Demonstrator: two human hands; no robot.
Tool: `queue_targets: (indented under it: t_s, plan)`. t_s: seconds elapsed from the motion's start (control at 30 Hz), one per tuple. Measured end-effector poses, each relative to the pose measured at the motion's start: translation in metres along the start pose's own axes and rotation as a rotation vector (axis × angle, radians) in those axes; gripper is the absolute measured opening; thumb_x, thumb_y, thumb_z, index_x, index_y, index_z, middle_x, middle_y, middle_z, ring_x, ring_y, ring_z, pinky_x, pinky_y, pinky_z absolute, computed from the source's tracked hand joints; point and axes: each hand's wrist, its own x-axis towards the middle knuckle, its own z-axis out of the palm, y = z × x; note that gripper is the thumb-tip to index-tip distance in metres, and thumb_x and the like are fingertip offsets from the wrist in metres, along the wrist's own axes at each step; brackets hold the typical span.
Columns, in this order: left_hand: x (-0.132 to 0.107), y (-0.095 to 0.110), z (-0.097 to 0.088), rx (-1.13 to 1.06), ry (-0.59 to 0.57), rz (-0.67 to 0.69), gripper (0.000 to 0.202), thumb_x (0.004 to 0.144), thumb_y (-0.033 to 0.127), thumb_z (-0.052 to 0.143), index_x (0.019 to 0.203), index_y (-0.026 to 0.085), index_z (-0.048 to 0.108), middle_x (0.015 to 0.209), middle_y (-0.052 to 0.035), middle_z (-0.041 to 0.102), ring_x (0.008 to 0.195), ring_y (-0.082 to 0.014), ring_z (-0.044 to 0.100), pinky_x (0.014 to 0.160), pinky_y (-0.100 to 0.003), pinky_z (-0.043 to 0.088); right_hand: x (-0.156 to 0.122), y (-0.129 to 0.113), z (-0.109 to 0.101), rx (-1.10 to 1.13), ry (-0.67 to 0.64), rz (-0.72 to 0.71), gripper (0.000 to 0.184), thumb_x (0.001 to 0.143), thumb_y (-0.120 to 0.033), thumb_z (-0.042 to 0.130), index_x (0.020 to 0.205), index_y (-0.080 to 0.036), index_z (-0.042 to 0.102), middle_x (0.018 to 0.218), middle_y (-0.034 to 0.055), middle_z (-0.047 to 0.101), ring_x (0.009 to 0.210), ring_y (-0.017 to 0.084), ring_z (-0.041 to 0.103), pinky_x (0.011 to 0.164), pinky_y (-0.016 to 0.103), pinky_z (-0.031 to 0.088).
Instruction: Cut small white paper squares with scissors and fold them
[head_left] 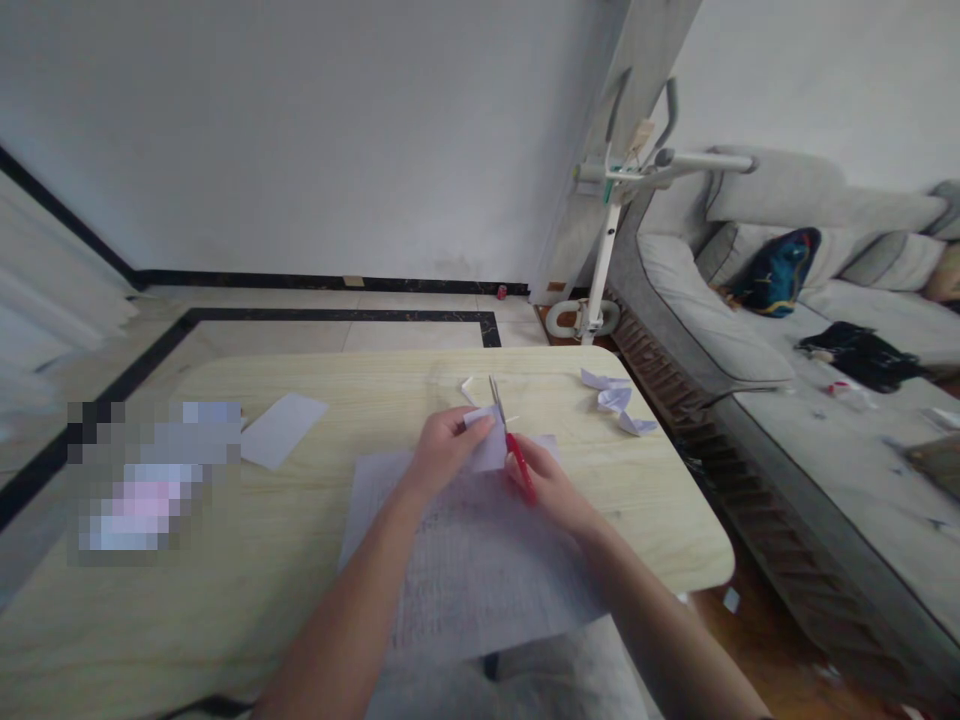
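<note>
My left hand (444, 447) pinches a small folded piece of white paper (489, 448) above the middle of a light wooden table (225, 560). My right hand (550, 482) grips red-handled scissors (508, 432), whose metal blades point away from me and meet the paper's upper edge. Both hands hover over a large printed sheet (472, 560) lying near the table's front edge.
White paper scraps (619, 398) lie at the table's far right corner and a white card (283, 430) to the left. A blurred patch covers the left of the table. A grey sofa (787, 330) with a blue bag stands right, a white scooter (600, 250) behind.
</note>
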Motion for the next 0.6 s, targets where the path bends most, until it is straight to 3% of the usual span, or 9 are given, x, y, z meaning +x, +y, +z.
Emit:
queue_targets:
  t_s: [0.23,0.4,0.47,0.6]
  plan:
    - [0.000,0.000,-0.002,-0.018,-0.039,-0.002,0.030,0.077,0.043,0.060,0.072,0.015,0.069,0.063,-0.0017,0.061,0.057,-0.0131,0.052,0.051,-0.022,0.039,0.001,-0.002,0.005,-0.137,0.086,-0.086,0.025,0.091,-0.039,0.047,0.099,-0.019,0.059,0.091,0.0035,0.062,0.084,0.017,0.055,0.078,0.029,0.044]
    - [0.000,-0.001,-0.001,-0.059,-0.015,-0.035,0.030,0.074,0.043,0.062,0.069,0.014,0.068,0.061,-0.0007,0.060,0.054,-0.0125,0.051,0.049,-0.021,0.037,0.002,-0.001,0.000,-0.100,0.124,-0.058,0.029,0.090,-0.043,0.048,0.102,-0.019,0.059,0.081,0.0018,0.059,0.071,0.014,0.053,0.065,0.026,0.044]
    - [0.002,-0.004,-0.002,-0.082,0.046,-0.043,0.030,0.073,0.043,0.063,0.069,0.014,0.067,0.060,0.0001,0.058,0.054,-0.0116,0.050,0.048,-0.020,0.036,0.002,-0.001,-0.007,-0.047,0.156,-0.036,0.034,0.089,-0.045,0.048,0.106,-0.018,0.058,0.072,-0.0002,0.054,0.060,0.012,0.048,0.056,0.024,0.040]
    - [0.009,-0.012,-0.005,-0.142,0.292,-0.057,0.030,0.073,0.044,0.062,0.077,0.014,0.066,0.062,0.0011,0.056,0.056,-0.0111,0.050,0.050,-0.019,0.038,-0.002,-0.008,-0.031,-0.066,0.257,-0.021,0.036,0.086,-0.047,0.051,0.105,-0.016,0.057,0.063,-0.0032,0.046,0.051,0.011,0.043,0.047,0.023,0.034]
